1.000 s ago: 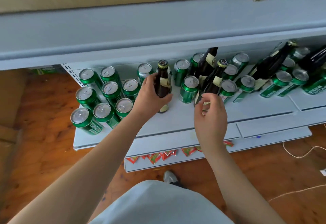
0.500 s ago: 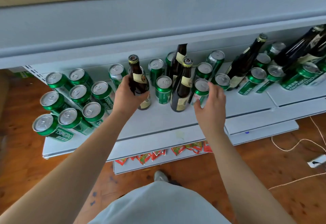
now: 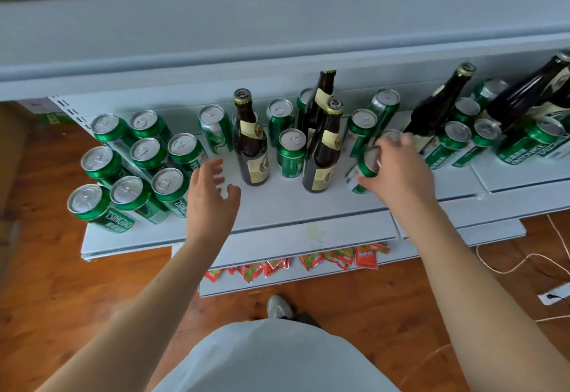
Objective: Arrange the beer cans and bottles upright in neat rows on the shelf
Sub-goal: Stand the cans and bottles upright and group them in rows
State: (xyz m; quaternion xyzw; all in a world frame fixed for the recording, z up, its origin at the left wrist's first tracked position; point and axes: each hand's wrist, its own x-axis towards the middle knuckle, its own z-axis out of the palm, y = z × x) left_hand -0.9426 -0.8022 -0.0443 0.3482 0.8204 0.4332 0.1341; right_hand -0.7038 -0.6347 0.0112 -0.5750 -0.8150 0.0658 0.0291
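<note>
Now, wrapped the right hand (image 3: 398,169) round a green can (image 3: 368,163) near the front of the shelf (image 3: 293,206), fingers (image 3: 398,144) curled over its rim and side, just right of the front bottle (image 3: 324,154). Could not tell whether that can sat tilted or only looked so through the wide lens. Held the left hand (image 3: 209,194) low over the bare board, fingers (image 3: 212,166) spread and clasping nothing, between the block of cans (image 3: 145,157) at the far left and the left bottle (image 3: 251,148), touching neither.

Judged the step as moving this one can into line. Seemed wise to lift it rather than drag it, with the front bottle close on one side and a leaning bottle (image 3: 438,107) close behind the knuckles. Looked best to keep the wrist low and the elbow in, so as not to nudge either. Needed then to set the base flat, beside a loose can (image 3: 291,154) or against the block at the left, rims level and labels forward. Would have helped to steady the left bottle with the free hand while passing.

Left plenty undone by the look of things: cans scattered among the bottles in the middle, a back bottle (image 3: 319,101) hemmed in behind, and dark bottles slanted at the right end.
</note>
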